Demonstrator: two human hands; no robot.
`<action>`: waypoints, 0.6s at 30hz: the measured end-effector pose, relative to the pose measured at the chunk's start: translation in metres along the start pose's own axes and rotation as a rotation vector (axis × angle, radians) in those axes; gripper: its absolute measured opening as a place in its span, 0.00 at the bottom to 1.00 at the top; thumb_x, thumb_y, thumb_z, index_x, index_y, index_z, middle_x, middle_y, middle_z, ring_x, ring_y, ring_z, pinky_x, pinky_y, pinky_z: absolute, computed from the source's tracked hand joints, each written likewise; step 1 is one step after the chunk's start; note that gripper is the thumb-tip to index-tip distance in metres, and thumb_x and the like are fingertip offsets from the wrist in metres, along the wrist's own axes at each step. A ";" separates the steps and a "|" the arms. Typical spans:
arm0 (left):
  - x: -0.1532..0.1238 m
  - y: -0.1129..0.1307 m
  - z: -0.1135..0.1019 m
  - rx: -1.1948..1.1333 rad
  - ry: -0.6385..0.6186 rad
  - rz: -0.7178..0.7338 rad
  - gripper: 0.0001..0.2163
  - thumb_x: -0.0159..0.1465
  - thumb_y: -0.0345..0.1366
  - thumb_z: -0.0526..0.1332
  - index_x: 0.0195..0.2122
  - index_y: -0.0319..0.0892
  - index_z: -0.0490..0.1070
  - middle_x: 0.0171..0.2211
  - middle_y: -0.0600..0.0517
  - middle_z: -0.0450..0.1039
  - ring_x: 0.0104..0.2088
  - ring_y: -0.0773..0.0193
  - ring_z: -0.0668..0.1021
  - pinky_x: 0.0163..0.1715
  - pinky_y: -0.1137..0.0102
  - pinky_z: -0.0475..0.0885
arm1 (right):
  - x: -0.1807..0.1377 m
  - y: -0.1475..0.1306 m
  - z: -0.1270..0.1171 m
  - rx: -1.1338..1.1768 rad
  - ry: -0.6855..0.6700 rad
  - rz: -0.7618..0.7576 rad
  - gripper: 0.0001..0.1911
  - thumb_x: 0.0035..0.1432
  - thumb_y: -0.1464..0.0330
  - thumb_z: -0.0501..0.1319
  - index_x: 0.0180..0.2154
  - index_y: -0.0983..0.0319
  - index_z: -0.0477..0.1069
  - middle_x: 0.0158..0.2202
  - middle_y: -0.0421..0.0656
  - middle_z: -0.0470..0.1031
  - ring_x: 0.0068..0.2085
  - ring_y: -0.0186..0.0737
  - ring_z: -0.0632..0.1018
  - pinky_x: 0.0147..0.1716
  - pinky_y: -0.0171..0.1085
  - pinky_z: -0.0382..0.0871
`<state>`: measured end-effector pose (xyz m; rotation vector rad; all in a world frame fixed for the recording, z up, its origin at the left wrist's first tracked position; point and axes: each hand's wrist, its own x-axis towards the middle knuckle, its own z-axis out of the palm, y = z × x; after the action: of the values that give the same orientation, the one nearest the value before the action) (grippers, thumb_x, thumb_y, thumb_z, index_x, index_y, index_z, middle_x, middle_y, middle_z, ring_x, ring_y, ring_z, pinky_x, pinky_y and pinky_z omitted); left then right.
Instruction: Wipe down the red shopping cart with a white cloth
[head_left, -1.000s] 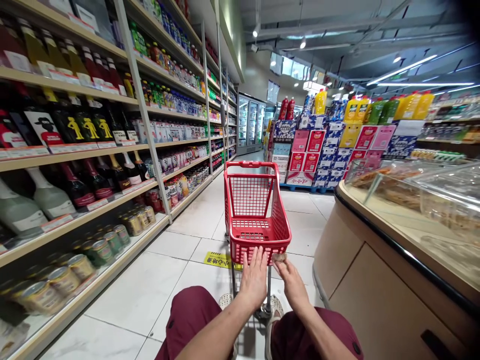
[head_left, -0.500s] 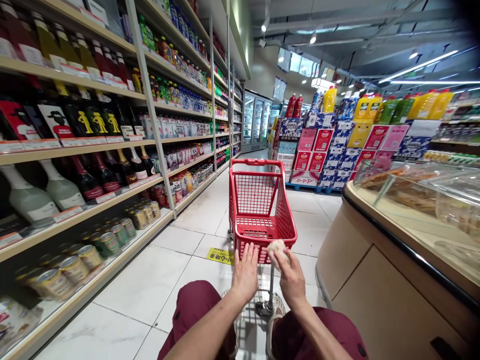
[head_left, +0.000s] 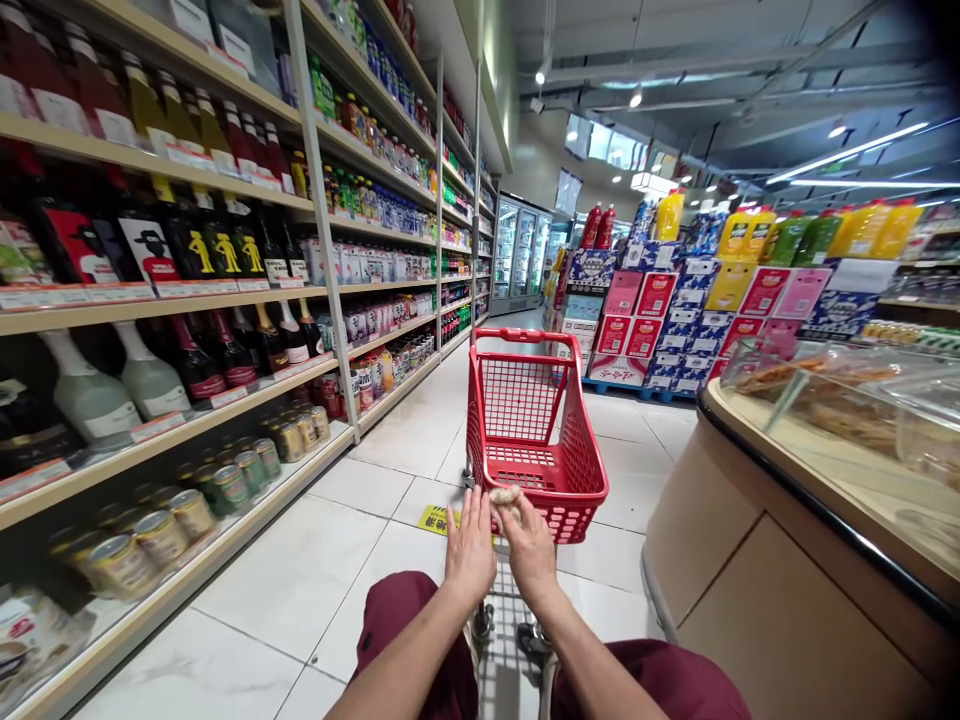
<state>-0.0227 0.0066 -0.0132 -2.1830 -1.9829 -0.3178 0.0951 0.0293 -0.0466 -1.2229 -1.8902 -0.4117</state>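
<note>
A red plastic shopping cart [head_left: 536,470] stands on the tiled floor in front of my knees, its basket holding nothing that I can see. My left hand [head_left: 471,550] is at the basket's near left corner, fingers stretched out and close together; whether they touch the plastic I cannot tell. Right beside it, my right hand [head_left: 531,555] pinches a crumpled off-white cloth [head_left: 505,496] at the near rim of the basket. The cloth is mostly covered by the fingers.
Shelves [head_left: 172,310] of bottles and cans line the left side. To the right stands a curved counter [head_left: 750,500] with packaged food under clear covers. Stacked drink cartons [head_left: 637,320] are ahead. A yellow floor sticker [head_left: 435,519] lies left of the cart.
My right hand has moved left along the near rim with the cloth, coming beside my left hand. The view has shifted slightly.
</note>
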 end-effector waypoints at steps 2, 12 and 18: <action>-0.001 -0.003 -0.001 0.004 -0.019 0.010 0.32 0.54 0.26 0.47 0.62 0.34 0.43 0.63 0.45 0.41 0.63 0.58 0.43 0.59 0.52 0.45 | -0.003 -0.002 0.002 0.004 -0.046 -0.040 0.19 0.56 0.77 0.48 0.41 0.56 0.72 0.45 0.46 0.70 0.42 0.41 0.72 0.37 0.37 0.66; 0.011 0.002 -0.002 -0.017 0.102 0.012 0.33 0.53 0.24 0.46 0.62 0.35 0.41 0.63 0.46 0.42 0.63 0.60 0.44 0.59 0.52 0.46 | 0.021 0.007 -0.020 -0.015 -0.075 -0.046 0.17 0.58 0.75 0.48 0.42 0.56 0.72 0.46 0.46 0.69 0.41 0.41 0.70 0.36 0.38 0.64; 0.028 0.013 -0.013 -0.007 0.112 0.046 0.33 0.53 0.25 0.48 0.62 0.34 0.43 0.63 0.44 0.43 0.63 0.57 0.45 0.59 0.51 0.46 | 0.039 0.017 -0.022 -0.073 0.063 0.039 0.18 0.59 0.73 0.48 0.48 0.60 0.68 0.51 0.51 0.66 0.47 0.46 0.67 0.41 0.43 0.62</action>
<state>-0.0074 0.0288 0.0071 -2.1612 -1.8721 -0.4317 0.1124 0.0462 -0.0057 -1.2781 -1.8089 -0.4971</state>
